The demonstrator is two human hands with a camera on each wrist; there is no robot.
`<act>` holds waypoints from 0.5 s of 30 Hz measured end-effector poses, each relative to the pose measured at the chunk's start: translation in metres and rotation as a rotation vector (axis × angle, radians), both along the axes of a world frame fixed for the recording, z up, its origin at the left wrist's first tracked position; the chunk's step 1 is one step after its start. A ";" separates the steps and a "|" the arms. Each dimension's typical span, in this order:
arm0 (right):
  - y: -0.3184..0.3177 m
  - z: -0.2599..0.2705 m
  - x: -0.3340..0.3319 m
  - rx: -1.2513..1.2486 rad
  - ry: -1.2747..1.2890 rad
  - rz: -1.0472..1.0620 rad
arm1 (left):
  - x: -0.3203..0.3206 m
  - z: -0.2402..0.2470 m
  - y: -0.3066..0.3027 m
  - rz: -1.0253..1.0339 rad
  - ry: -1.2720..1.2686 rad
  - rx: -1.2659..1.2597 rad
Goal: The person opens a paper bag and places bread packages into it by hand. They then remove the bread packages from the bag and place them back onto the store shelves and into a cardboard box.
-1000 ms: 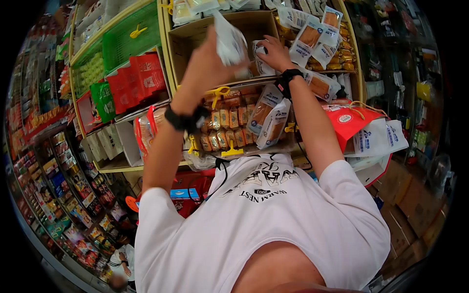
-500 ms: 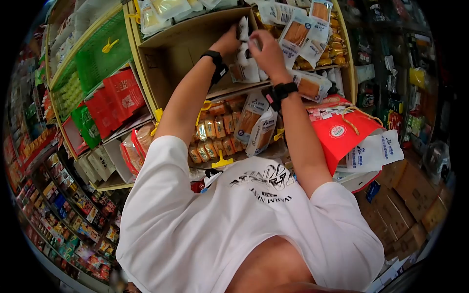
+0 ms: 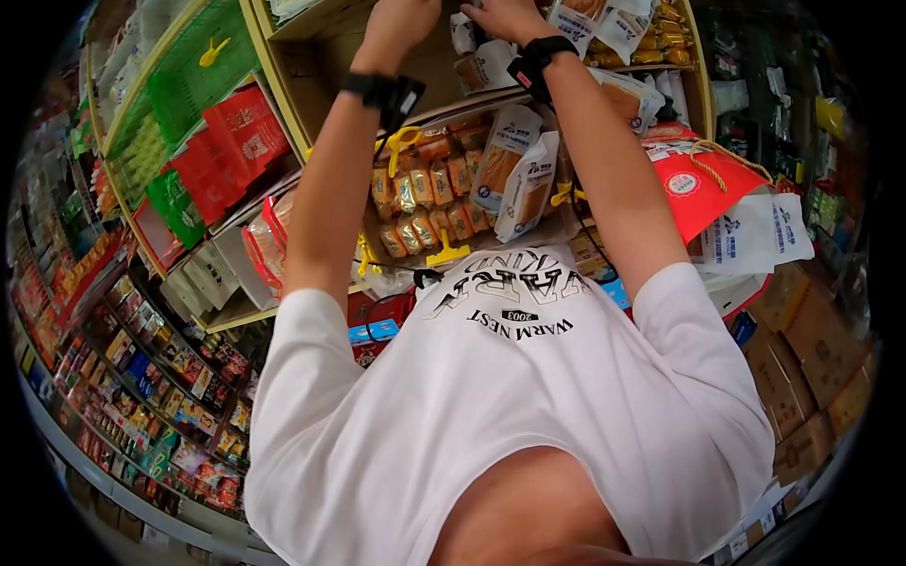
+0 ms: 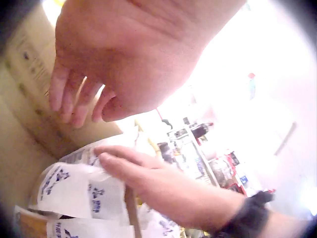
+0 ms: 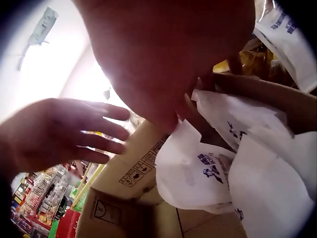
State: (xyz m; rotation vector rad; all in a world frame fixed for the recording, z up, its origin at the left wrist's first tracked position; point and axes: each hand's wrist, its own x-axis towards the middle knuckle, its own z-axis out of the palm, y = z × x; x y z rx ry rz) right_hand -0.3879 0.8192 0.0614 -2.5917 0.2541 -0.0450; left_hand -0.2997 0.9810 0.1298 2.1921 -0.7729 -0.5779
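Observation:
My left hand (image 3: 401, 26), at the top edge of the head view, is over the cardboard box (image 3: 326, 71). The left wrist view shows that hand (image 4: 124, 57) with loosely bent fingers and nothing in them. To its right, my right hand (image 3: 508, 19) is at the white printed packets (image 3: 489, 66) in the box. Nearly straight fingers of the right hand (image 4: 163, 186) touch the packets (image 4: 74, 191) in the left wrist view. In the right wrist view its thumb meets the top corner of one packet (image 5: 193, 168); the other fingertips are partly hidden.
Below the box lie small wrapped cakes (image 3: 429, 189) with two larger packets (image 3: 528, 189) on top and yellow clips (image 3: 448, 247). A red bag (image 3: 694, 184) stands at right. Green baskets (image 3: 203, 71) and red packages (image 3: 231, 146) are at left.
The left hand carried a white packet over the box, lowered it beside the right hand, and now holds nothing. Both hands have moved toward the top of the head view.

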 end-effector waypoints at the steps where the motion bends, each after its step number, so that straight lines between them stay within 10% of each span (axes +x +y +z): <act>1: 0.002 0.003 -0.003 0.007 -0.004 -0.003 | -0.019 0.034 0.007 -0.018 -0.019 0.111; 7: 0.011 0.018 -0.012 -0.030 0.056 -0.008 | -0.162 0.034 0.036 -0.541 0.298 0.284; 15: -0.015 -0.066 0.000 -0.328 0.005 0.040 | -0.215 -0.046 0.036 -0.451 0.189 0.296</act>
